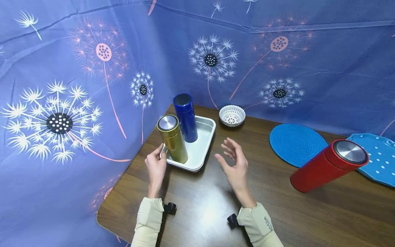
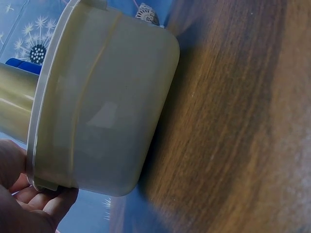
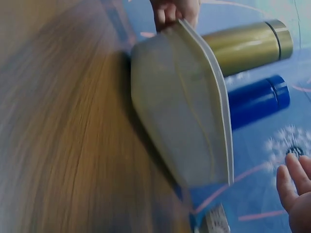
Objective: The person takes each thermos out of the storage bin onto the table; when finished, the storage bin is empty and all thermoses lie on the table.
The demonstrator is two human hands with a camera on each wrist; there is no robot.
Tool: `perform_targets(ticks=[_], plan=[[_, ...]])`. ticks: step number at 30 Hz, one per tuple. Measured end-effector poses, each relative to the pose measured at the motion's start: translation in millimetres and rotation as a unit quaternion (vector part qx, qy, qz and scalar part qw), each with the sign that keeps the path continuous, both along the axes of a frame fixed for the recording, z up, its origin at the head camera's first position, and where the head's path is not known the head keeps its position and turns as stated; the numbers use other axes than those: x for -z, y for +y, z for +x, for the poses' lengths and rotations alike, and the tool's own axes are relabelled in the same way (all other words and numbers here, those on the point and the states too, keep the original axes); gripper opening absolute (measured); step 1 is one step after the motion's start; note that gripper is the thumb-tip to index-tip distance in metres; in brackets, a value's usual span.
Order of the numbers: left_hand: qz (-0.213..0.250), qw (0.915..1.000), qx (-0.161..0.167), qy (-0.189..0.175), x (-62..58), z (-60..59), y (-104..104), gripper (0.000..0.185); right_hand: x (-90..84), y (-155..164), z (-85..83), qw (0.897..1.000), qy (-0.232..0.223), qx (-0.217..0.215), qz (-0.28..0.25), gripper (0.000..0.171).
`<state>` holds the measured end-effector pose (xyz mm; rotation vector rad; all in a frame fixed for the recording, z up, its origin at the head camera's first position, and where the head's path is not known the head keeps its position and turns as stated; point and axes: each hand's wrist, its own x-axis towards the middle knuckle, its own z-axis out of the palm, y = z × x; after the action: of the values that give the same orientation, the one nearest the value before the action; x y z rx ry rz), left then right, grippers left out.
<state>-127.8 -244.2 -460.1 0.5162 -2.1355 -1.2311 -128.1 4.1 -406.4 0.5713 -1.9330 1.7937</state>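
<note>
A white plastic bin [image 1: 200,151] stands near the table's left edge. Inside it are a gold thermos flask [image 1: 176,145] at the front and a blue thermos flask [image 1: 187,121] behind, both upright. My left hand [image 1: 156,166] pinches the bin's rim at its left side; in the left wrist view the fingers of that hand [image 2: 29,204] curl under the rim, thumb above. To the right of the bin my right hand [image 1: 236,168] hovers with relaxed, spread fingers, apart from the wall and holding nothing. The right wrist view shows the bin's outer side [image 3: 180,107].
Behind the bin, to the right, sits a small white woven bowl [image 1: 232,115]. Farther right lie a round blue placemat [image 1: 293,142] and a spotted blue plate [image 1: 382,154], with a red thermos flask [image 1: 324,168] standing in front. A blue dandelion-print cloth [image 1: 172,58] hangs behind the table.
</note>
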Motion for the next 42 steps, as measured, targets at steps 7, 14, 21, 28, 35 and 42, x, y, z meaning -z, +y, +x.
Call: perform_targets(ticks=[7,14,21,28,35,42], plan=[[-0.004,1.0000,0.002,0.003,-1.4,1.9,2.1,0.035,-5.2,-30.1,-7.9,0.996,-0.058,-0.063,-0.019,0.063],[-0.006,1.0000,0.000,0.006,-3.4,3.0,2.8,0.034,-12.4,-54.5,-15.4,0.982,-0.139,-0.123,-0.037,0.072],[-0.013,0.9999,-0.004,0.007,-3.0,3.3,3.9,0.034,-2.5,-74.0,-27.2,0.975,-0.160,-0.153,-0.035,0.081],[-0.011,0.9999,-0.002,0.001,-5.9,4.7,4.4,0.034,16.2,-93.7,-40.3,0.980,-0.142,-0.139,-0.008,0.087],[-0.015,0.9999,-0.002,-0.006,-6.0,5.9,4.4,0.034,18.2,-105.7,-43.1,0.981,-0.152,-0.122,0.019,0.090],[-0.019,0.9997,-0.011,-0.007,-7.6,5.5,5.4,0.033,16.6,-117.1,-42.6,0.981,-0.142,-0.127,0.024,0.092]])
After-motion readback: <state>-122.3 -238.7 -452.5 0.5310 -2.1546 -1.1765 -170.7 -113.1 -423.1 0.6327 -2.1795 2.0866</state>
